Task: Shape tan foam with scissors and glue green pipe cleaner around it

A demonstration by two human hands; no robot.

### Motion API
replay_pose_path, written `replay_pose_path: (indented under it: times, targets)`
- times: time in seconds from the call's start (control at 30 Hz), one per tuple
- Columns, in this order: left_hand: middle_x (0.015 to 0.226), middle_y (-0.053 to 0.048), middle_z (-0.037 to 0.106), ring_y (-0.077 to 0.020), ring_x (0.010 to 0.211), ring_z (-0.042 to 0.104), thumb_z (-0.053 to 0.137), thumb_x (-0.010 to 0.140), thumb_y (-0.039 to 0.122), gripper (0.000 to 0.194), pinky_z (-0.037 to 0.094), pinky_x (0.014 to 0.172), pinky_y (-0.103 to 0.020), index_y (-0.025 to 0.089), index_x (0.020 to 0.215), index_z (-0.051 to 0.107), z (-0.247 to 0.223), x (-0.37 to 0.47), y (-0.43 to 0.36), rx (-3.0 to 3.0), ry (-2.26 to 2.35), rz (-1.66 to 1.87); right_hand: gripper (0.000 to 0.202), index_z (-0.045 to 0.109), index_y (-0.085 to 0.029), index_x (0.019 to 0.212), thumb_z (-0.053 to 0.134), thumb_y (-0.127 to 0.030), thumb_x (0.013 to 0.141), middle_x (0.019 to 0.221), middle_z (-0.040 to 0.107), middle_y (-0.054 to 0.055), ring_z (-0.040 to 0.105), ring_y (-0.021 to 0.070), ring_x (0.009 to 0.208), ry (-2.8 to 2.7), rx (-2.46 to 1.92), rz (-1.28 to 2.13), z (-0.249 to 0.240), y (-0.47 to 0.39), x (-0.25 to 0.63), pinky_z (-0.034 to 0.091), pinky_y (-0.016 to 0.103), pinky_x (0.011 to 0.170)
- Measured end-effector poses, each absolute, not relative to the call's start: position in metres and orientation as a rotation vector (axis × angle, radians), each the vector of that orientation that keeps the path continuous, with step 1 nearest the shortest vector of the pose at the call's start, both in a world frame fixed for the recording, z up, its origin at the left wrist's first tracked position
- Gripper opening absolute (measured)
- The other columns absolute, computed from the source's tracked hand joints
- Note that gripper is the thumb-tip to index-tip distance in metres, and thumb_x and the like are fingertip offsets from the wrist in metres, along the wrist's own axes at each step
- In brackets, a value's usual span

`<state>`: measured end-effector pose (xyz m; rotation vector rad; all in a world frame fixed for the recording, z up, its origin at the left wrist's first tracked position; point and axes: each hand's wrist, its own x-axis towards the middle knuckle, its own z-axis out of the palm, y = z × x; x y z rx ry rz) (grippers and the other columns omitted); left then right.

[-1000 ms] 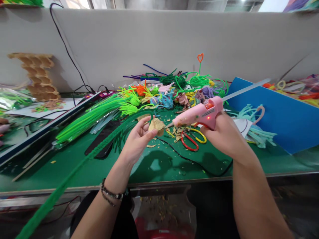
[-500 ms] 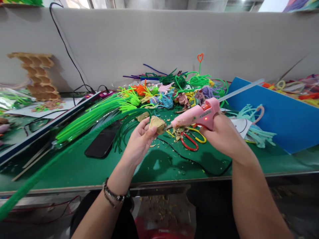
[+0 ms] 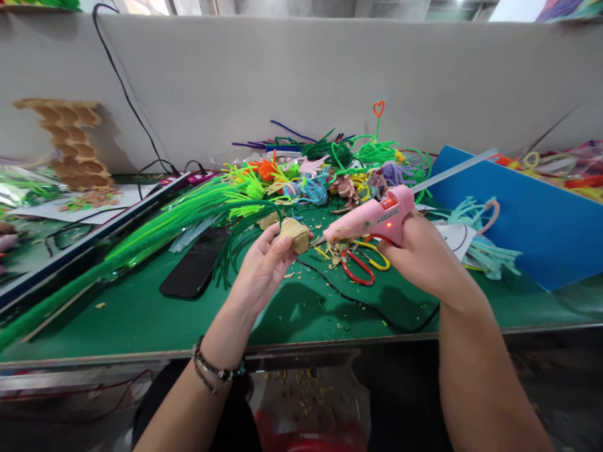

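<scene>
Between the thumb and fingers of my left hand (image 3: 264, 263) is a tan, rough-surfaced lump (image 3: 294, 235). A long fuzzy green stem (image 3: 155, 235) runs from the lump toward the lower left. My right hand (image 3: 419, 251) is wrapped round the handle of a pink glue gun (image 3: 370, 218), whose small red light is lit. The gun's nozzle points left, at or very near the lump's right side; whether they touch is unclear. A clear glue stick (image 3: 455, 171) sticks out of the gun's back.
Red-handled scissors (image 3: 358, 269) and a yellow-handled tool (image 3: 377, 256) lie below the gun among tan scraps. A black phone (image 3: 193, 267) is at left. Colourful stems (image 3: 311, 182) pile up behind. A blue board (image 3: 522, 220) leans at right, and a black cable (image 3: 367, 307) crosses the table.
The green stem has swung upward on the left, now lying over the bright green bundle. The lump has turned slightly in my left hand. My right hand and the glue gun have barely moved.
</scene>
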<state>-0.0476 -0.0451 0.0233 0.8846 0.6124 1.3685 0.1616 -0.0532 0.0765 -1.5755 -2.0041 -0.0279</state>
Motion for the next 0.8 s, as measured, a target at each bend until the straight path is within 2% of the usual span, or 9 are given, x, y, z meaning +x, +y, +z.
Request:
replay_pose_path:
  times: [0.33,0.57,0.8]
  targets:
    - [0.093,-0.003,0.069,-0.0133,0.089,0.063,0.071,0.067,0.032,0.033,0.047,0.081,-0.021,0.017,0.096,0.062,0.0261,-0.0458,-0.0470,0.863,0.548,1.345,0.027,0.052,-0.019,0.089,0.042,-0.011,0.065,0.078,0.058,0.005,0.057,0.0206,0.071,-2.051,-1.533,-0.017,0.0745,-0.0529,0.1629,0.037,0.028,0.049]
    - [0.092,-0.004,0.069,-0.0150,0.091,0.062,0.071,0.066,0.034,0.035,0.046,0.083,-0.023,0.017,0.095,0.064,0.0248,-0.0452,-0.0459,0.870,0.565,1.341,0.022,0.051,-0.019,0.082,0.042,-0.009,0.064,0.076,0.056,0.005,0.056,0.0195,0.069,-2.060,-1.534,-0.044,0.0746,-0.0513,0.1624,0.035,0.028,0.048]
    - [0.089,-0.003,0.069,-0.0169,0.093,0.061,0.076,0.056,0.038,0.037,0.043,0.086,-0.023,0.016,0.084,0.067,0.0286,-0.0423,-0.0447,0.860,0.645,1.427,0.019,0.049,-0.017,0.077,0.042,-0.007,0.062,0.079,0.055,0.005,0.052,0.0163,0.065,-2.075,-1.530,0.013,0.0731,-0.0498,0.1587,0.036,0.027,0.052]
